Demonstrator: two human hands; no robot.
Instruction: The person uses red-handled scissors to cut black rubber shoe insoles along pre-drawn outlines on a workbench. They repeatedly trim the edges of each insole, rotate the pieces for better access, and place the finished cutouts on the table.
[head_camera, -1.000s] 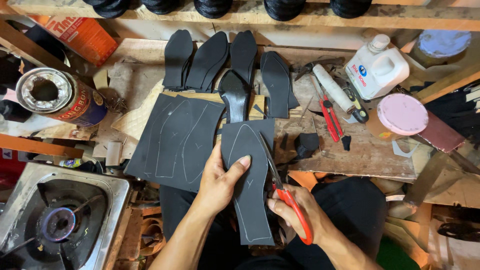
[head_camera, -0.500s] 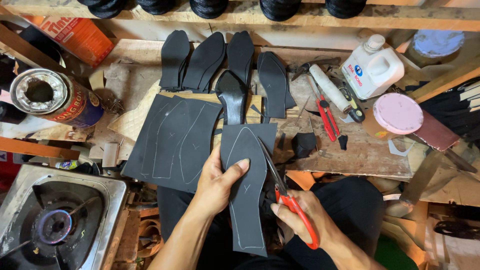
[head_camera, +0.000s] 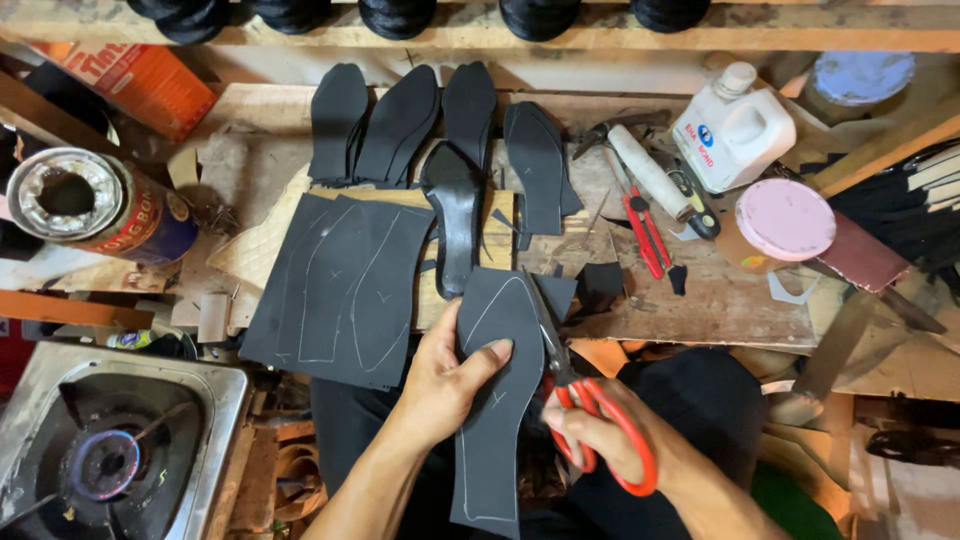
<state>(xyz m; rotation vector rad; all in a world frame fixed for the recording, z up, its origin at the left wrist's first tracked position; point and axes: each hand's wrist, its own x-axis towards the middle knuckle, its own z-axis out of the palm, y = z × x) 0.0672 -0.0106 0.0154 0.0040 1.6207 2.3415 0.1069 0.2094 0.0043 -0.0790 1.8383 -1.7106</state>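
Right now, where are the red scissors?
In the head view, the scissors are low and right of centre, in the right hand, cutting the black sheet held by the left hand.

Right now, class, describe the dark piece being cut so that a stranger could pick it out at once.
Start at the wooden workbench and come down to its near edge. There the left hand grips a long dark sole-shaped piece, while the right hand works red-handled scissors along its right side. Unlike the larger marked dark sheet lying flat to its left, this one is held.
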